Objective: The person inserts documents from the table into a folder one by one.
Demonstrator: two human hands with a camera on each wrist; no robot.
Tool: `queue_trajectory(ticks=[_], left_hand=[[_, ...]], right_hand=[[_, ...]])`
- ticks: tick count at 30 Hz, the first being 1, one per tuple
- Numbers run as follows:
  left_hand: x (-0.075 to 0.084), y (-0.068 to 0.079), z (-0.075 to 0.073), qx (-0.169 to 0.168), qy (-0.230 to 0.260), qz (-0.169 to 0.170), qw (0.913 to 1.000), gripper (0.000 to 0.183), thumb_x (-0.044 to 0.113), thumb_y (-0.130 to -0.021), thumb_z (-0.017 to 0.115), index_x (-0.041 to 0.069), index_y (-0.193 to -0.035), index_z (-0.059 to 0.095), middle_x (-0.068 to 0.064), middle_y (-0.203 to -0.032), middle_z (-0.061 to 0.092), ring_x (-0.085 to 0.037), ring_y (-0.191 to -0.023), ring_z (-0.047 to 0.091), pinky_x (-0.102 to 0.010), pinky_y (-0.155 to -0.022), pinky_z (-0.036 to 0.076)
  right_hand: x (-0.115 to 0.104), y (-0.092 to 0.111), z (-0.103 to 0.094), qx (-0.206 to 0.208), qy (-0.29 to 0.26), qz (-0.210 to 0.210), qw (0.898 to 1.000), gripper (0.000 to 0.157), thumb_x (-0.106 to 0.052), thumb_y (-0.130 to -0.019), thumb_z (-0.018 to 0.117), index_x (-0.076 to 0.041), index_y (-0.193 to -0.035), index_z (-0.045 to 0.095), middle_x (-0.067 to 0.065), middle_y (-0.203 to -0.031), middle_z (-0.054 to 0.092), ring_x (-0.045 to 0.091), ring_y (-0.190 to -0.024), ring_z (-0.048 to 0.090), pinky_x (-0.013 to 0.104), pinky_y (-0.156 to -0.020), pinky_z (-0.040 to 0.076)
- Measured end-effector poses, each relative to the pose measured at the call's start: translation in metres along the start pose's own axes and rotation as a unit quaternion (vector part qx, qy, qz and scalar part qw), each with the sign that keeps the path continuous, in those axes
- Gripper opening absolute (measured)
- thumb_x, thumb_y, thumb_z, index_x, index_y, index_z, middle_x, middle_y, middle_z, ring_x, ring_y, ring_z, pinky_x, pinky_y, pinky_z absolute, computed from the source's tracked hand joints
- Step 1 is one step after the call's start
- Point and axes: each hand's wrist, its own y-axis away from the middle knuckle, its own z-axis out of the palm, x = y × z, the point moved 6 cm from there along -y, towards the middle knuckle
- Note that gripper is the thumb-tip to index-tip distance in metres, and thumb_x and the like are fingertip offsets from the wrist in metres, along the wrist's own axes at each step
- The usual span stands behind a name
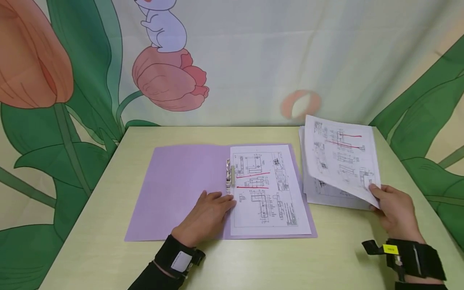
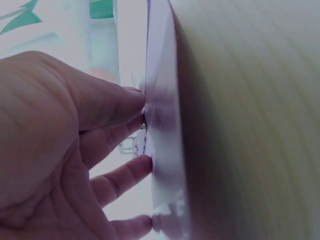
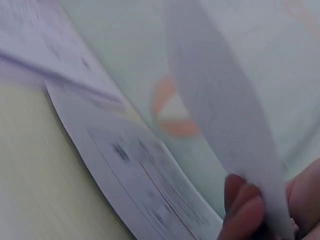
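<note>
A purple folder (image 1: 185,185) lies spread flat on the table, a metal lever clip (image 1: 228,177) along its middle. On its right half is a sheet of technical drawings (image 1: 270,213) with two red lines. My left hand (image 1: 204,217) rests on the folder just below the clip; in the left wrist view its fingertips (image 2: 142,165) touch the purple surface. At the right, my right hand (image 1: 396,207) pinches the lower right corner of a printed sheet (image 1: 348,157) between thumb and fingers (image 3: 242,205). That sheet is lifted and bent above other printed sheets (image 1: 326,195).
The pale wooden table (image 1: 253,262) reaches back to a curtain (image 1: 246,60) printed with tulips and a white animal. The loose sheets lie beside the folder's right edge, close to the table's back edge.
</note>
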Motion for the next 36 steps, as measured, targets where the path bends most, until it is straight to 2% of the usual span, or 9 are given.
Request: queue_trajectory(ticks=[2,5,8,11,15,22,29,32,36], left_hand=[[0.000,0.001,0.001,-0.003,-0.006,-0.007,1.0000,0.036,0.014,-0.095,0.054,0.017,-0.130,0.061,-0.001,-0.137,0.058,-0.032,-0.126,0.047,-0.071,-0.101,0.029],[0.000,0.001,0.000,-0.007,-0.011,-0.014,0.9998,0.037,0.016,-0.096,0.054,0.020,-0.131,0.060,0.001,-0.139,0.056,-0.030,-0.127,0.046,-0.075,-0.099,0.026],[-0.001,-0.001,-0.001,-0.004,-0.011,-0.016,0.9998,0.038,0.016,-0.096,0.054,0.021,-0.132,0.059,0.001,-0.140,0.055,-0.030,-0.128,0.045,-0.076,-0.099,0.024],[-0.002,-0.001,-0.003,-0.004,-0.008,-0.019,0.9998,0.038,0.016,-0.096,0.054,0.022,-0.133,0.058,0.001,-0.141,0.054,-0.030,-0.128,0.045,-0.076,-0.099,0.024],[-0.003,0.002,-0.004,-0.005,-0.003,-0.028,0.9996,0.038,0.016,-0.096,0.052,0.021,-0.134,0.058,0.001,-0.141,0.055,-0.028,-0.128,0.046,-0.073,-0.101,0.026],[-0.002,0.012,-0.006,0.006,-0.002,-0.025,0.9997,0.036,0.013,-0.096,0.051,0.018,-0.130,0.062,0.000,-0.137,0.058,-0.026,-0.128,0.048,-0.070,-0.103,0.028],[-0.004,0.011,-0.005,0.005,0.015,-0.026,0.9995,0.035,0.013,-0.095,0.055,0.017,-0.129,0.062,-0.002,-0.137,0.058,-0.027,-0.128,0.048,-0.069,-0.104,0.028],[-0.005,0.010,-0.005,0.006,0.018,-0.028,0.9994,0.035,0.013,-0.095,0.056,0.017,-0.128,0.063,-0.001,-0.136,0.060,-0.026,-0.128,0.048,-0.068,-0.104,0.029],[-0.005,0.011,-0.004,0.003,0.017,-0.026,0.9995,0.033,0.012,-0.094,0.055,0.017,-0.126,0.065,0.000,-0.136,0.060,-0.025,-0.128,0.048,-0.067,-0.104,0.029]], right_hand=[[0.002,0.012,0.019,-0.035,-0.011,-0.021,0.999,0.055,-0.036,-0.083,0.072,-0.005,-0.122,0.049,-0.005,-0.099,0.057,0.010,-0.076,0.059,0.026,-0.057,0.049],[0.004,0.031,0.049,-0.073,0.000,-0.047,0.996,0.054,-0.031,-0.087,0.070,0.002,-0.124,0.048,-0.003,-0.102,0.056,0.008,-0.078,0.063,0.024,-0.061,0.054],[0.004,0.049,0.076,-0.088,0.065,-0.082,0.991,0.050,-0.031,-0.093,0.063,0.006,-0.124,0.049,0.000,-0.104,0.057,0.008,-0.079,0.064,0.022,-0.061,0.053],[0.007,0.061,0.099,-0.092,0.142,-0.113,0.979,0.048,-0.031,-0.097,0.058,0.008,-0.124,0.052,0.007,-0.108,0.061,0.010,-0.081,0.064,0.022,-0.062,0.052],[0.017,0.068,0.119,-0.101,0.200,-0.125,0.967,0.042,-0.029,-0.098,0.056,0.007,-0.118,0.057,0.016,-0.111,0.063,0.015,-0.082,0.062,0.024,-0.066,0.052],[0.026,0.072,0.127,-0.086,0.275,-0.149,0.946,0.038,-0.026,-0.096,0.059,0.008,-0.113,0.059,0.018,-0.097,0.068,0.018,-0.075,0.059,0.027,-0.058,0.049],[0.021,0.074,0.127,-0.078,0.332,-0.191,0.921,0.040,-0.036,-0.095,0.058,0.002,-0.107,0.066,0.015,-0.090,0.069,0.021,-0.072,0.057,0.030,-0.056,0.046],[0.018,0.074,0.127,-0.079,0.341,-0.194,0.916,0.038,-0.035,-0.095,0.058,0.001,-0.104,0.068,0.015,-0.090,0.068,0.023,-0.073,0.056,0.031,-0.056,0.045],[0.021,0.074,0.128,-0.082,0.345,-0.182,0.917,0.036,-0.033,-0.094,0.059,0.001,-0.102,0.070,0.014,-0.090,0.068,0.023,-0.074,0.055,0.031,-0.057,0.044]])
